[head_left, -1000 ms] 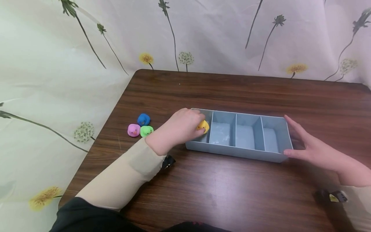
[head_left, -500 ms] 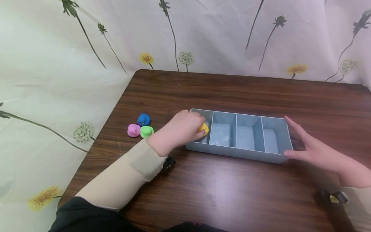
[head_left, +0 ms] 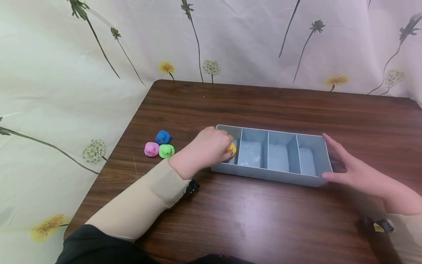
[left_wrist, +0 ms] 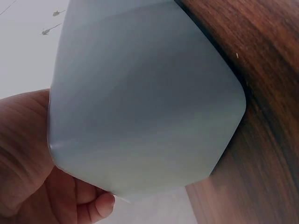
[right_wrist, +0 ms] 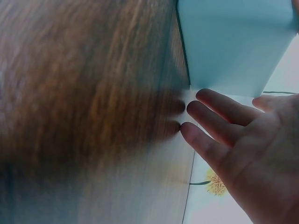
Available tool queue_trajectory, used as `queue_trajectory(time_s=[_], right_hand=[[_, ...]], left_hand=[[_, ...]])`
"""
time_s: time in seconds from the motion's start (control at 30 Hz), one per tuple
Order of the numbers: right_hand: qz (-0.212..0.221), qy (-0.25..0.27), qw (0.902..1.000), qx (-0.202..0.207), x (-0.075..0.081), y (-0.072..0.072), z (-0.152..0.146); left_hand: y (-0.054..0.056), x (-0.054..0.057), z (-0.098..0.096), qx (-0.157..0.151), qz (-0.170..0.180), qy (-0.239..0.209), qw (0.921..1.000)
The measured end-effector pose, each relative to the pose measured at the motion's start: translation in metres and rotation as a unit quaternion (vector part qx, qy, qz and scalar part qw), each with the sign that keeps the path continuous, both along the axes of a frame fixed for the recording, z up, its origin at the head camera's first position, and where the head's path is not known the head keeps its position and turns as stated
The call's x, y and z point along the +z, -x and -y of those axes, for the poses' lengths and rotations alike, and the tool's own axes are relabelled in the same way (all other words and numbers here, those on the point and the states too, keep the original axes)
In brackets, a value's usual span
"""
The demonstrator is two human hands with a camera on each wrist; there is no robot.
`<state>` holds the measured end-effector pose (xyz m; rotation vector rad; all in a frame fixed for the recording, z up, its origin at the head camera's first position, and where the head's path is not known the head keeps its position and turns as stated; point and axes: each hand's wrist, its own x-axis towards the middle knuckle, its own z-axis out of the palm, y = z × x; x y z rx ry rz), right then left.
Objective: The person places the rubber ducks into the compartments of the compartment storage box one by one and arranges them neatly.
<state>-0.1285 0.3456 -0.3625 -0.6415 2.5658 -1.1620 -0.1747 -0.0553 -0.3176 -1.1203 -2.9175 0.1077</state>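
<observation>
A grey-blue box point(head_left: 263, 173) with several compartments in a row stands on the table. My left hand point(head_left: 206, 147) reaches over its left end and grips a yellow toy duck point(head_left: 232, 149) inside the leftmost compartment; the fingers hide much of it. In the left wrist view, the box's outer end wall point(left_wrist: 149, 93) covers most of that hand. At the opposite end my right hand point(head_left: 357, 171) lies with spread, fairly straight fingers, the thumb at the near corner and the index finger at the far one. In the right wrist view, the other fingers point(right_wrist: 219, 121) extend close to the tabletop.
Left of the box, a blue duck point(head_left: 163, 137), a pink duck point(head_left: 151, 149) and a green duck point(head_left: 166, 150) sit close together beside my left forearm. A flower-printed cloth point(head_left: 244, 44) hangs behind and to the left of the brown wooden table point(head_left: 250, 216).
My left hand has sunk slightly with the yellow duck, which sits a little lower in the leftmost compartment. My right hand has stayed at the box's right end.
</observation>
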Motion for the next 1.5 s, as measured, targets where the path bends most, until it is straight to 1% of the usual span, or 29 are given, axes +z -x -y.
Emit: queue_trajectory(time_s=[0.2, 0.5, 0.77, 0.97, 1.07, 1.3, 1.5], right_hand=[[0.002, -0.005, 1.0, -0.003, 0.0, -0.0008, -0.0003], [0.007, -0.006, 1.0, -0.003, 0.0001, -0.0013, -0.0004], [0.006, -0.009, 0.9999, -0.003, 0.0001, -0.0014, -0.0013], [-0.012, -0.014, 0.9998, -0.009, -0.0032, -0.0015, -0.0008], [-0.014, -0.011, 0.9998, -0.009, -0.0042, -0.0013, -0.001], [-0.007, -0.011, 0.9999, -0.01, -0.0031, -0.0013, 0.0001], [-0.001, -0.01, 0.9999, -0.011, -0.0021, -0.002, 0.0009]], left_hand=[[-0.0002, -0.0007, 0.0, -0.004, -0.003, 0.003, 1.0], [0.0011, -0.0033, -0.0006, -0.001, 0.002, 0.006, 1.0], [0.0009, -0.0044, -0.001, -0.007, -0.012, 0.007, 0.9999], [-0.0009, -0.0044, -0.0006, -0.01, -0.017, -0.005, 0.9998], [-0.0014, -0.0042, -0.0006, -0.01, -0.02, -0.008, 0.9997], [-0.0014, -0.0033, -0.0016, 0.003, -0.002, 0.002, 1.0], [-0.0017, -0.0038, -0.0015, 0.009, 0.005, 0.003, 0.9999]])
